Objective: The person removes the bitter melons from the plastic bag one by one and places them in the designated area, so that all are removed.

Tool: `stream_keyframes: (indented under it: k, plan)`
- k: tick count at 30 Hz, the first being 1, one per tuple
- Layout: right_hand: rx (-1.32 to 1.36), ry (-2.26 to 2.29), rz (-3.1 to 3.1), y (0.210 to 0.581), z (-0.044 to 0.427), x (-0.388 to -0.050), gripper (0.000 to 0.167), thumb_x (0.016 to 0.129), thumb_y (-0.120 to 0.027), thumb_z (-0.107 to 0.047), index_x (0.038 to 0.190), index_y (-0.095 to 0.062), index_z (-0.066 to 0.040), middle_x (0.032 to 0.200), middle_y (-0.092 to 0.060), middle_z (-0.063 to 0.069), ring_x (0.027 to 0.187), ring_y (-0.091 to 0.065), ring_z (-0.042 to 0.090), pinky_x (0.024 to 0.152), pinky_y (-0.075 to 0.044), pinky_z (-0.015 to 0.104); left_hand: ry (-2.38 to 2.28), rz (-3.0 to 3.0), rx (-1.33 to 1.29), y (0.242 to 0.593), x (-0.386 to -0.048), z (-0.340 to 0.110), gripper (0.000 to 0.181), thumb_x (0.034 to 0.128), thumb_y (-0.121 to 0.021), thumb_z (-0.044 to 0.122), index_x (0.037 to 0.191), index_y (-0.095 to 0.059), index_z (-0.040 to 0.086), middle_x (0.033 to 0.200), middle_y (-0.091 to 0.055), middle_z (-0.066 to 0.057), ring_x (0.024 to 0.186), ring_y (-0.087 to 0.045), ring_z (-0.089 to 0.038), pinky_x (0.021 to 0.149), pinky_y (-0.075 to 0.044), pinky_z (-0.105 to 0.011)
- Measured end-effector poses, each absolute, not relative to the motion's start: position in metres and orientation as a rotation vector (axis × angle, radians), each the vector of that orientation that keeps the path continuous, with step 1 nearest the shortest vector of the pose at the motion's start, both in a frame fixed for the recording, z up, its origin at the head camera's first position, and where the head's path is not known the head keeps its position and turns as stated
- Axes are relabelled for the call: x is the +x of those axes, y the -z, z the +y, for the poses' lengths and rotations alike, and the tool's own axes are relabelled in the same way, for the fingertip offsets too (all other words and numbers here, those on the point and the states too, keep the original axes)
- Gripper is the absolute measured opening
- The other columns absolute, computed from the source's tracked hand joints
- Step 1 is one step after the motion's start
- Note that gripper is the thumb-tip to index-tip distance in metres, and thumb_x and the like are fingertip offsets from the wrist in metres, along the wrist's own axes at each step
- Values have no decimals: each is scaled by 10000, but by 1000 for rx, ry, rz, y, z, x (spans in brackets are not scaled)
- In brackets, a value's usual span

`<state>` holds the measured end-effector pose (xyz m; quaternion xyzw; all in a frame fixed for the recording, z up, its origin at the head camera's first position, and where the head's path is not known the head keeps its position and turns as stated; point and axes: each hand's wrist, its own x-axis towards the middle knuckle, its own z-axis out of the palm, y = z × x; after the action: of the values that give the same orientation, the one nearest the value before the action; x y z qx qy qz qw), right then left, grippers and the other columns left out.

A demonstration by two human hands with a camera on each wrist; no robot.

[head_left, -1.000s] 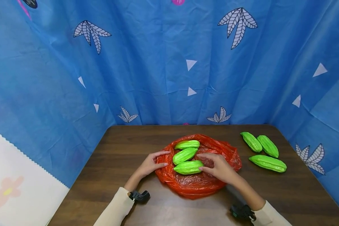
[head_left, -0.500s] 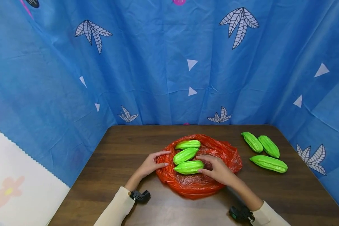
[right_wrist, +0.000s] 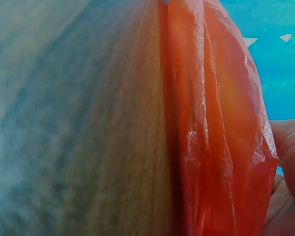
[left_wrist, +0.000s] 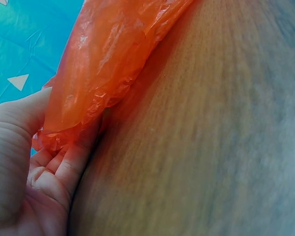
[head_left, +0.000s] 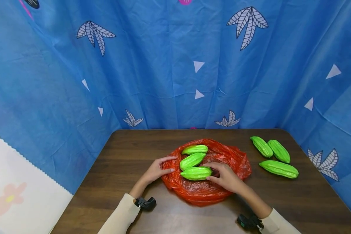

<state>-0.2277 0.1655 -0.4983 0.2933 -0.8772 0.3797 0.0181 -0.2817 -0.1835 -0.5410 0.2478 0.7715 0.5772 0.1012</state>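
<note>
Three bright green, ridged bitter melons lie in an opened red plastic bag (head_left: 199, 195) on the table. In the head view, my right hand (head_left: 226, 177) grips the right end of the nearest bitter melon (head_left: 194, 174), thumb on the near side and fingers on the far side. My left hand (head_left: 155, 170) holds the bag's left rim. The left wrist view shows the bag's edge (left_wrist: 105, 64) between that hand's thumb and fingers. In the right wrist view, the bag's wall (right_wrist: 221, 123) hides most of the right hand (right_wrist: 290, 172) and the melon.
Three more bitter melons, one of them nearest the front (head_left: 279, 169), lie at the right of the brown wooden table (head_left: 128, 146). A blue patterned curtain (head_left: 175, 65) hangs behind and on the sides. A white cloth (head_left: 17, 182) is at lower left.
The right hand's fingers have shifted slightly nearer and drawn in around the nearest bitter melon's end. The left hand and the bag look unchanged.
</note>
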Motion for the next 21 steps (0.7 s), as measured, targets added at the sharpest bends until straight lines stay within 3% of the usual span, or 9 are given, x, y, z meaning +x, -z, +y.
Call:
stream_keyframes:
  k: [5, 10, 21]
  plan:
    - [930, -1175, -2728, 499, 165, -229, 459, 889, -798, -153, 1322, -669, -72, 1297, -672, 87, 1070, -653, 244, 790, -590, 324, -1714, 2263, 728, 540, -282, -183, 510, 940, -743, 149, 1429, -599, 169, 1437, -557, -128, 1072, -684, -207, 856, -591, -324]
    - [931, -1125, -2724, 502, 165, -228, 444, 881, -810, -177, 1301, -689, -96, 1271, -688, 50, 1117, -652, 248, 844, -581, 369, -1727, 2222, 701, 538, -280, -183, 507, 942, -743, 154, 1428, -601, 174, 1395, -593, -130, 1039, -705, -218, 854, -596, -345]
    - [922, -1123, -2721, 502, 164, -228, 433, 871, -820, -185, 1281, -703, -109, 1241, -702, 32, 1071, -660, 217, 812, -573, 325, -1727, 2230, 705, 539, -281, -182, 512, 945, -726, 94, 1436, -586, 136, 1378, -599, -154, 1012, -708, -208, 832, -599, -323]
